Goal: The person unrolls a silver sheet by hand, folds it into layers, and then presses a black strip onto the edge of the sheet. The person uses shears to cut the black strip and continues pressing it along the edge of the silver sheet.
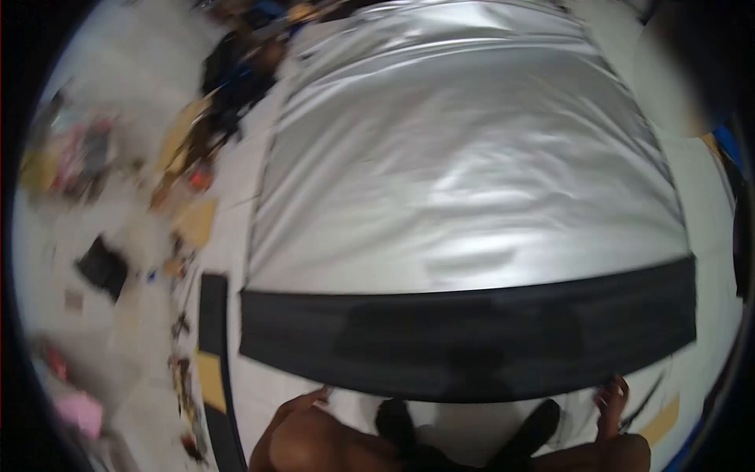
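Observation:
A large silver sheet (pixel 472 173) lies spread over the white surface, with creases across its far part. Along its near edge runs a wide black band (pixel 472 338), crossed by shadows. At the band's lower left edge is my left hand (pixel 316 397), its fingertips by the edge and partly hidden by my knee. My right hand (pixel 612 401) is at the lower right edge, fingers bent against or close to the band. Blur hides how firmly either hand grips the material.
A black strip with a yellow patch (pixel 210 381) lies to the left. Beyond it are scattered scraps, a dark piece (pixel 104 267) and a pink item (pixel 79 413). A yellow piece (pixel 662 422) lies at lower right. My dark-covered feet (pixel 395 421) are below the band.

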Demonstrator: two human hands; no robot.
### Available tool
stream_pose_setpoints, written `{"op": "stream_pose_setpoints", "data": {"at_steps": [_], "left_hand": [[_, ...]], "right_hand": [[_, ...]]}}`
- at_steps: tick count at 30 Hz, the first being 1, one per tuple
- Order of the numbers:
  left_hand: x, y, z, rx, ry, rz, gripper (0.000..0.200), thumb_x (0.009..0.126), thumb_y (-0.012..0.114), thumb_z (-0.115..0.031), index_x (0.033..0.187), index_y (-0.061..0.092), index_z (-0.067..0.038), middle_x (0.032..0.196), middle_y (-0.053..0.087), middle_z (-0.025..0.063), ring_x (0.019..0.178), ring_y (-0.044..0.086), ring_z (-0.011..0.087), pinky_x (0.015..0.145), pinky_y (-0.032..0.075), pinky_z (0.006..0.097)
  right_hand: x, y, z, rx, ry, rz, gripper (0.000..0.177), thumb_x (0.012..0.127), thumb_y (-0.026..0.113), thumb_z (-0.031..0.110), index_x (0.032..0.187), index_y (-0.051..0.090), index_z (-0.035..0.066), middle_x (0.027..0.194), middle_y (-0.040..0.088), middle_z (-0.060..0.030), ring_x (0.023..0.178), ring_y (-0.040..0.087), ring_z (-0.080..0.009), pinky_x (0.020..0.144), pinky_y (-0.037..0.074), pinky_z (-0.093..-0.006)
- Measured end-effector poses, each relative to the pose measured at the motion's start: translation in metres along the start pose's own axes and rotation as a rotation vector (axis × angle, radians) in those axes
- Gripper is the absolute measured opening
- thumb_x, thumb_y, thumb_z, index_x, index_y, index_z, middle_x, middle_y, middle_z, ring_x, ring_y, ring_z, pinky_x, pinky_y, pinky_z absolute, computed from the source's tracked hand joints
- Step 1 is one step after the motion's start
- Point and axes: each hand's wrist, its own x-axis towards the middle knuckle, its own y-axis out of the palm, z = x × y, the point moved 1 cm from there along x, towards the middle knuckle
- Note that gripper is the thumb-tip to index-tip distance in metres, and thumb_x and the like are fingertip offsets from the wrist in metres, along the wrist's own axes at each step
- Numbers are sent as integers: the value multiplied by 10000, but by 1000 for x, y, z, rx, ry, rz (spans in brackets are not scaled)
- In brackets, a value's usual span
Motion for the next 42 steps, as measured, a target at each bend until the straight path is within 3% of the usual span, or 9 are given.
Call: {"op": "stream_pose_setpoints", "data": {"at_steps": [7,9,15,22,25,29,37,40,42], "left_hand": [[69,-32,-2,-974,787,-84,357,895,496,-304,1116,504,-25,1002,597,111,855,601,258,819,478,403],[55,-41,-23,-1290,720,-299,230,865,520,-222,999,552,-37,834,617,60,633,596,172,495,461,285],[86,-104,-11,-1536,767,-635,169,846,524,-179,853,596,-26,628,517,28,415,429,133,356,317,268],[117,-131,33,-1111,736,-762,209,861,499,-191,820,620,-25,672,563,30,468,455,106,393,338,251],[111,-142,51,-1074,862,-743,305,858,463,-163,946,627,79,930,636,154,813,614,247,736,512,352],[56,-150,64,-1032,1022,-688,316,807,488,-73,1081,539,76,1018,604,164,910,610,255,796,508,342],[1,-216,-72,-575,941,-871,611,800,566,-131,1335,334,50,1145,524,178,981,567,258,795,485,324],[39,-186,-141,-530,1084,-650,751,842,656,-311,1415,238,-64,931,505,105,746,502,185,683,458,308],[13,-116,-163,-76,1147,-1052,742,851,648,-298,1387,251,27,1054,525,152,904,536,266,841,436,374]], "right_hand": [[90,-32,9,189,-80,123,417,924,483,332,1243,515,66,1176,555,-107,1063,534,-232,857,451,-343],[87,-20,26,318,42,48,425,922,480,331,1248,509,61,1211,539,-103,1106,510,-234,909,426,-359],[101,-27,45,285,16,220,418,906,497,314,1243,513,68,1201,546,-80,1097,513,-232,938,405,-381],[133,-66,60,232,-118,81,372,932,422,253,1177,531,-6,1148,573,-120,1019,550,-239,880,451,-378],[127,-83,74,410,-221,59,367,928,396,227,1189,505,-7,1143,569,-128,1062,540,-241,904,433,-373],[104,-128,115,211,-304,136,347,867,434,169,1160,512,0,1071,587,-105,954,579,-210,831,470,-329],[97,-39,224,-179,-537,-139,313,816,524,218,1010,532,-28,796,529,-51,670,526,-155,605,456,-331],[184,-7,189,-820,-973,-298,591,859,550,310,1240,365,-102,1115,527,-244,1018,532,-344,897,403,-417],[89,67,183,-890,-1045,-163,527,886,557,264,1258,393,-70,1142,534,-269,1065,535,-360,927,384,-455]]}}
